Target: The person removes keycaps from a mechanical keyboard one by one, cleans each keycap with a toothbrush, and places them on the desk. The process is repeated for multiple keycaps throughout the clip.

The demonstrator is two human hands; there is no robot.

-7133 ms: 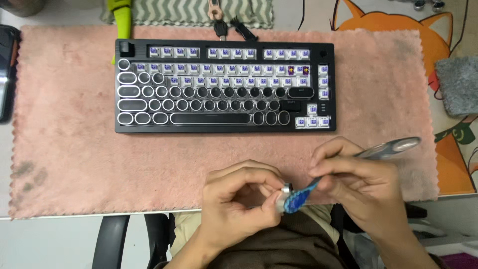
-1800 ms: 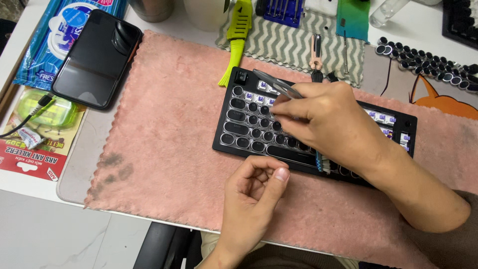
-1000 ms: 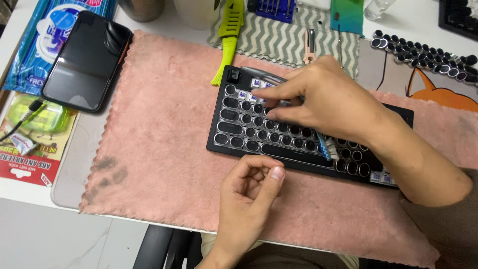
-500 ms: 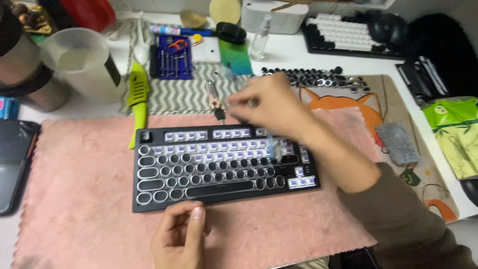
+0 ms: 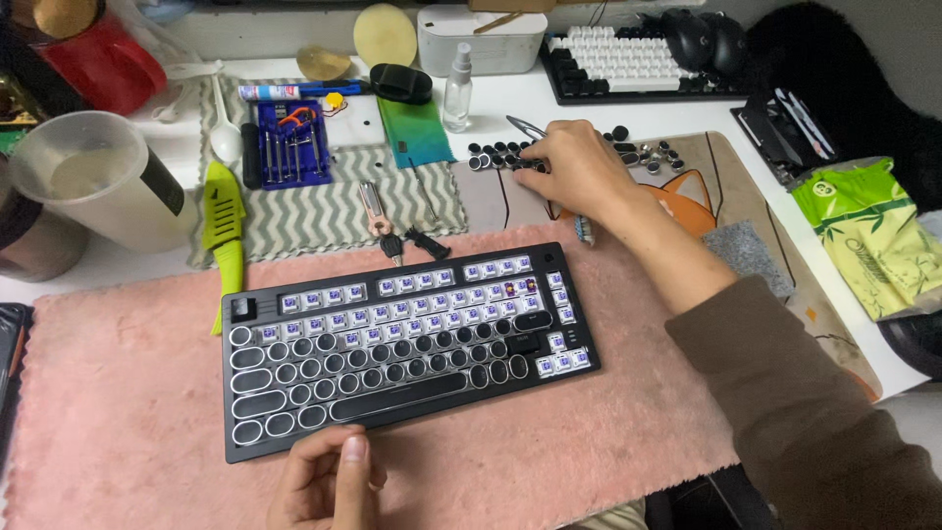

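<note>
While among round black keycaps (image 5: 628, 155), right hand (image 5: 574, 172), metal puller (image 5: 525, 128).

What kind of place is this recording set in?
Probably a home hobby desk for keyboard work: a partly keycapped black keyboard on a pink mat, loose round keycaps under the right hand, and a blue screwdriver set.

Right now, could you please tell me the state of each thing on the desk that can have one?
Black keyboard: flat on the pink mat, round keycaps on lower rows, upper rows bare switches.
Loose round keycaps: scattered beyond the mat.
Right hand: over the loose keycaps, a metal tool and a blue tool in it.
Left hand: at the keyboard's near edge, holding nothing visible.
Blue screwdriver case: open.
White keyboard: fully capped.
</note>
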